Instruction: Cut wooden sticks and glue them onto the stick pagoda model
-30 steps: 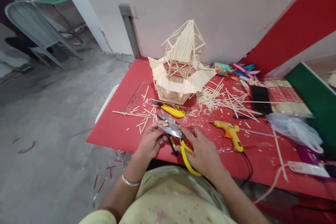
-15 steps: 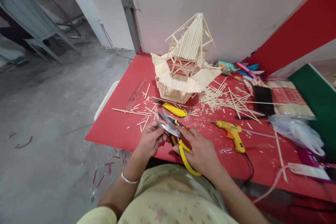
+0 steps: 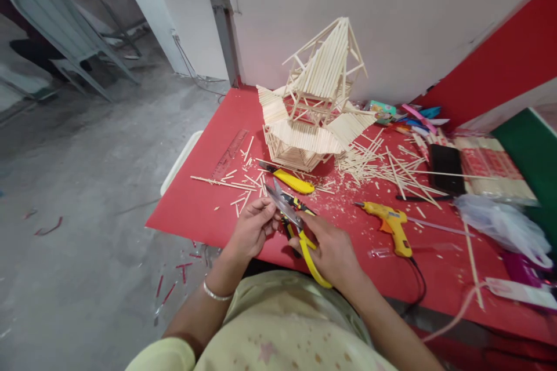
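Note:
My right hand (image 3: 333,246) is closed round the yellow handles of a pair of scissors (image 3: 312,261), whose blades point up and to the left. Close to the blades, my left hand (image 3: 253,229) has its fingers pinched together; whatever they hold is too small to make out. Just beyond the hands, a yellow utility knife (image 3: 293,181) lies on the red tabletop (image 3: 187,208). Partly hidden behind the scissors are black-and-yellow pliers (image 3: 296,204). A house-like model of thin wooden sticks (image 3: 300,136) stands farther back.
Loose sticks (image 3: 369,159) and shavings lie right of the model. A yellow glue gun (image 3: 389,223) with a cord rests at right, near a plastic bag (image 3: 502,223) and a black phone (image 3: 447,168). A clear ruler (image 3: 230,153) lies left. Behind stands a wall (image 3: 278,17).
The scissor blades have come closer together and turned a little beside my left fingers. The whole view has shifted slightly, while both hands stay in nearly the same place.

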A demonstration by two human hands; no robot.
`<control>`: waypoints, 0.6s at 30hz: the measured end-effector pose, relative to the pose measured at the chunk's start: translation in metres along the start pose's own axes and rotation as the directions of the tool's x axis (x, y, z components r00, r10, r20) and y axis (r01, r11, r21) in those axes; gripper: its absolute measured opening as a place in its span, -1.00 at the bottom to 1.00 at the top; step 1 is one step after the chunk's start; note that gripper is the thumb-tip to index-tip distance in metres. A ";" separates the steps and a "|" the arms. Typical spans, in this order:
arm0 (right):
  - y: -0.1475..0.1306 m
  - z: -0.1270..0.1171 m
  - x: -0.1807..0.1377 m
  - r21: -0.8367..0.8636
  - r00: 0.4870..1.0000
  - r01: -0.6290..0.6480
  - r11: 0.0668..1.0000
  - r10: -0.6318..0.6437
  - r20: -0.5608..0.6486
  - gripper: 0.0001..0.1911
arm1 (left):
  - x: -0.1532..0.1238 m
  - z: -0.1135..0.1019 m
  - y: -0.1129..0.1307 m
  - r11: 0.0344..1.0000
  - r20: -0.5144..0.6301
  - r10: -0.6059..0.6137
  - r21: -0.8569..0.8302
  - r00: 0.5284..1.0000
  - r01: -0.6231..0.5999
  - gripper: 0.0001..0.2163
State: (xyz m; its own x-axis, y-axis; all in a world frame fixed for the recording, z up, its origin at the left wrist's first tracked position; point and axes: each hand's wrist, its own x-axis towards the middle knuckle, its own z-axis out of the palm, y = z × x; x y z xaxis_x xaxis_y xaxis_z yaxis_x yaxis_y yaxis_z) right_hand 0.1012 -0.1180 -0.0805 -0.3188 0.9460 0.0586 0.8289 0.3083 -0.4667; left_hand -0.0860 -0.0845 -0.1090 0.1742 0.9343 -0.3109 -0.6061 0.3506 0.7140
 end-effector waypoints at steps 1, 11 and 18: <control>-0.001 -0.003 0.000 -0.051 1.000 -0.011 0.999 0.011 0.003 -0.40 | 0.000 0.000 0.000 1.000 -0.001 -0.004 -0.010 1.000 0.004 -0.80; -0.003 -0.015 0.004 -0.177 0.999 -0.025 0.984 0.031 0.034 -0.37 | 0.003 -0.002 0.001 0.999 0.052 0.005 0.040 0.999 -0.007 -0.77; -0.002 -0.015 0.003 -0.096 0.999 -0.003 0.995 0.008 0.050 -0.35 | 0.005 -0.008 -0.005 0.997 0.103 0.028 0.063 0.994 -0.035 -0.79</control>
State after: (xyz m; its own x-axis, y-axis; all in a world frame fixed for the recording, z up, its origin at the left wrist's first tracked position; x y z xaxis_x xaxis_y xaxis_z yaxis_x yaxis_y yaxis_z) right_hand 0.1055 -0.1143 -0.0666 -0.3348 0.9422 0.0103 0.8702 0.3134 -0.3803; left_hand -0.0877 -0.0818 -0.1193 0.2360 0.9456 -0.2240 -0.5619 0.3209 0.7624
